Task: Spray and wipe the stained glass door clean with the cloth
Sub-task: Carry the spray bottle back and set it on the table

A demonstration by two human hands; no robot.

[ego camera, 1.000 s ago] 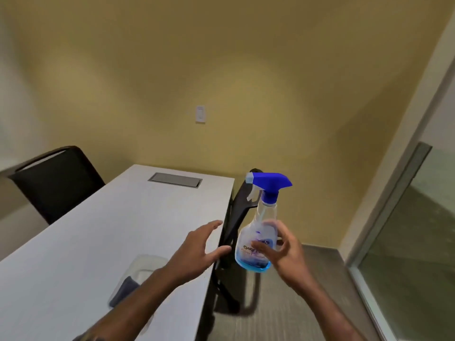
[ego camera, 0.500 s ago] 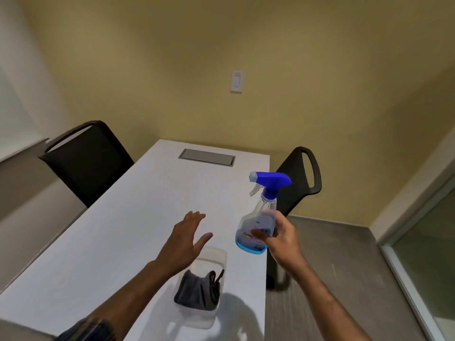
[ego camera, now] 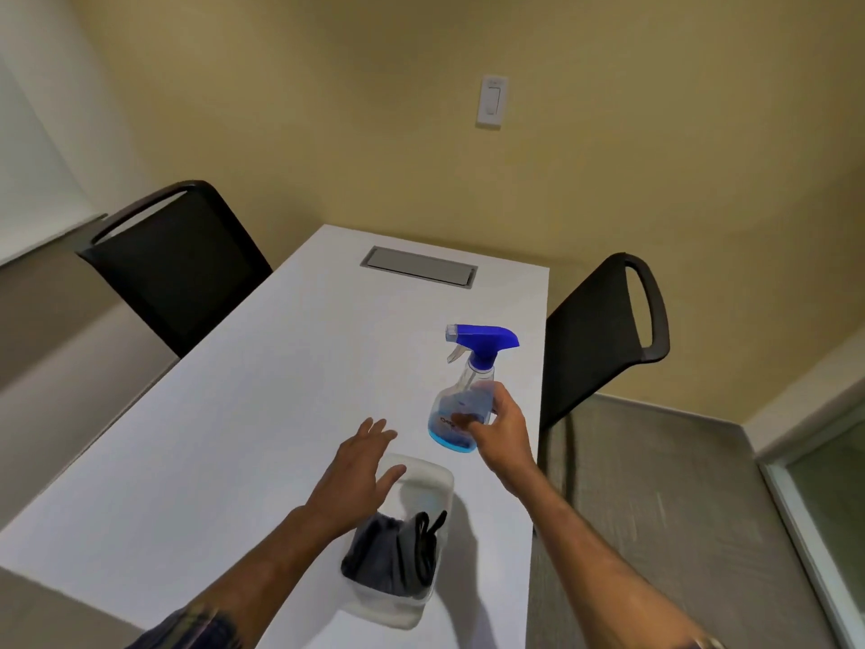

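Spray bottle (ego camera: 461, 409) gripped upright in my right hand (ego camera: 503, 430) above the tabletop (ego camera: 234, 414); my left hand (ego camera: 353, 470) hovers, fingers spread, over a clear tub (ego camera: 421, 475) holding the dark cloth (ego camera: 393, 555).

**Two bare forearms, one hand full**

Left hand (ego camera: 360, 466) reaches forward palm down, fingers spread and slack, gripping nothing; a dark patterned sleeve shows near its elbow; right hand (ego camera: 498, 430) is raised, fingers curled round the bottle (ego camera: 461, 414), thumb apparently across its front; right forearm is bare, stretching from the lower right.
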